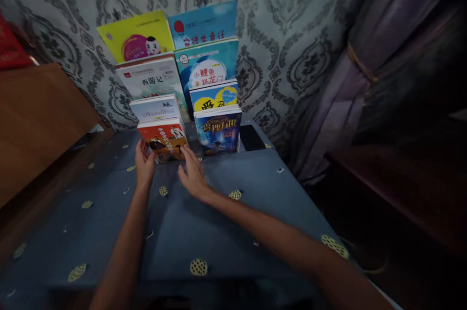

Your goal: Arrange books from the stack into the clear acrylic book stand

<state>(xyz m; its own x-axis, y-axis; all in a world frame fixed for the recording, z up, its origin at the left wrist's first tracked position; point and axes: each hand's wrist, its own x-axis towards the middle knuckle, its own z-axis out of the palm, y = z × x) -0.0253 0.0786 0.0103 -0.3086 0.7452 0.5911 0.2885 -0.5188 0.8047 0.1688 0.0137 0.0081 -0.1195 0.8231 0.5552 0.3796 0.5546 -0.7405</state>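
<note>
An orange-red book (164,138) stands upright at the front of the left stack. My left hand (144,163) is at its left edge, fingers apart. At its lower right side is my right hand (192,173), fingers spread near the cover; whether they touch it I cannot tell. Behind it rise a pale blue book (155,109), a white-green book (153,78) and a yellow-green book (127,32). The right stack has a dark blue book (219,132) in front, then a blue-yellow book (213,98), a teal book (228,59) and a blue book (204,20).
Both stacks stand on a blue patterned tablecloth (175,227) against a patterned wall (292,23). A flat black object (251,137) lies right of the books. On the left stands a brown board (44,120); a tied purple curtain (343,100) hangs at right.
</note>
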